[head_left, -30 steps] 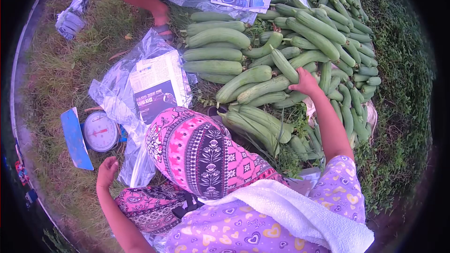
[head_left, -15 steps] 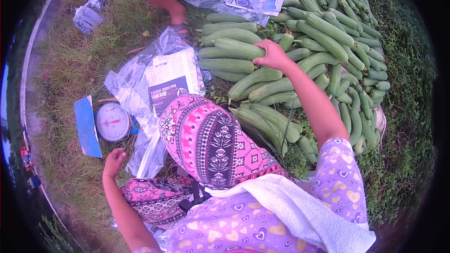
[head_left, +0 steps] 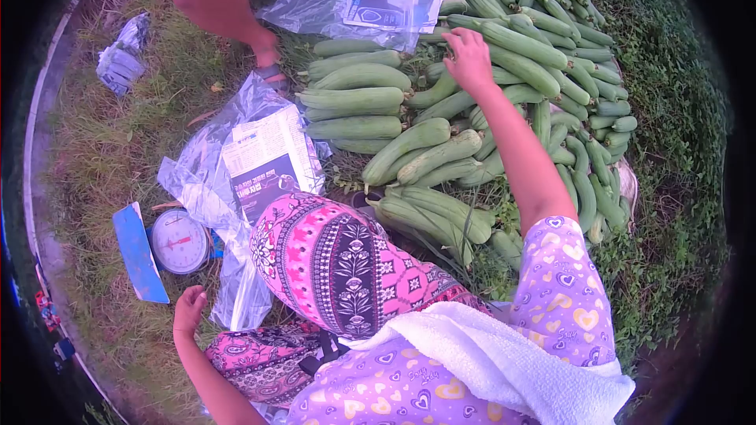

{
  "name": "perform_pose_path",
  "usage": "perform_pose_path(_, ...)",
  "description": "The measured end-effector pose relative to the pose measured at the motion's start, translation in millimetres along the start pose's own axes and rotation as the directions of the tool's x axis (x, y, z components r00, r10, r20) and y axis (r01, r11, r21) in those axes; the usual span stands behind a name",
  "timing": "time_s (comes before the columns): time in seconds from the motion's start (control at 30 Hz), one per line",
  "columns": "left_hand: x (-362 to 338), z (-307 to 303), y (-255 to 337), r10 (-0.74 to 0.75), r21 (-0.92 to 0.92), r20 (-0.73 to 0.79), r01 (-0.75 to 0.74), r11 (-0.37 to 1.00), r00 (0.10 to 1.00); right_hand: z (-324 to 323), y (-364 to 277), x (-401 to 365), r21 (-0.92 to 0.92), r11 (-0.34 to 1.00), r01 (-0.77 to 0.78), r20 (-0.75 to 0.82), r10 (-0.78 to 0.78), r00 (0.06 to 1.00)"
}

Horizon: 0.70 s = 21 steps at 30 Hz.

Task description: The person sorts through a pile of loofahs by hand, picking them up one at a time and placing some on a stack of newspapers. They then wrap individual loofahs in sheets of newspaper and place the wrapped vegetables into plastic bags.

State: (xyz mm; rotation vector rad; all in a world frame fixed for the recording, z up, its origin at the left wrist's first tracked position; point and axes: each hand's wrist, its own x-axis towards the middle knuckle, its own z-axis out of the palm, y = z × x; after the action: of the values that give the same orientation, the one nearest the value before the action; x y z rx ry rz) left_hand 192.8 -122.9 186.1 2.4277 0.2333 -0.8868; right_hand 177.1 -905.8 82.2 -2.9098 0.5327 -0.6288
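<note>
My right hand is over the big pile of long green loofah gourds, fingers apart and pointing down near the ends of several of them. Just left of it, several loofah gourds lie side by side in a neat stack on the grass. Closer to my knee rest more loofah gourds. My left hand hangs near my bent knee with its fingers curled in and nothing visible in them. Beside it stands a round dial scale with a blue plate.
Clear plastic bags with printed newspaper inside lie left of the stack. Another bag with paper is at the top, near a person's bare leg. A crumpled packet sits on the grass. My patterned knee fills the lower middle.
My right hand has let go of a loofah gourd on the left stack and moved up and right to the pile. The view has shifted, showing more of the other person's leg.
</note>
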Motion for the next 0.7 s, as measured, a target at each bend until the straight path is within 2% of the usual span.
perform_pose_path(0.1,15,5,-3,0.004,0.010,0.020,-0.004,1.000,1.000,-31,82,2,-0.203,0.947,-0.247,-0.131,0.224,0.966)
perform_pose_path(0.2,23,8,-3,0.023,0.042,0.030,-0.024,0.999,0.999,-31,146,-5,-0.396,0.870,-0.295,-0.090,0.283,0.955)
perform_pose_path(0.27,27,6,-9,0.030,0.079,0.034,-0.032,0.996,0.999,-27,159,-13,-0.451,0.840,-0.302,-0.016,0.331,0.943)
perform_pose_path(0.37,17,6,8,0.014,0.049,0.027,-0.016,0.999,1.000,-43,138,-12,-0.526,0.781,-0.336,-0.003,0.393,0.919)
perform_pose_path(0.57,14,8,6,0.007,0.021,0.011,-0.007,1.000,1.000,-64,133,-7,-0.517,0.835,-0.185,0.029,0.234,0.972)
perform_pose_path(0.7,11,8,13,-0.003,0.049,0.001,0.003,0.999,1.000,-31,97,10,-0.311,0.937,-0.158,0.079,0.192,0.978)
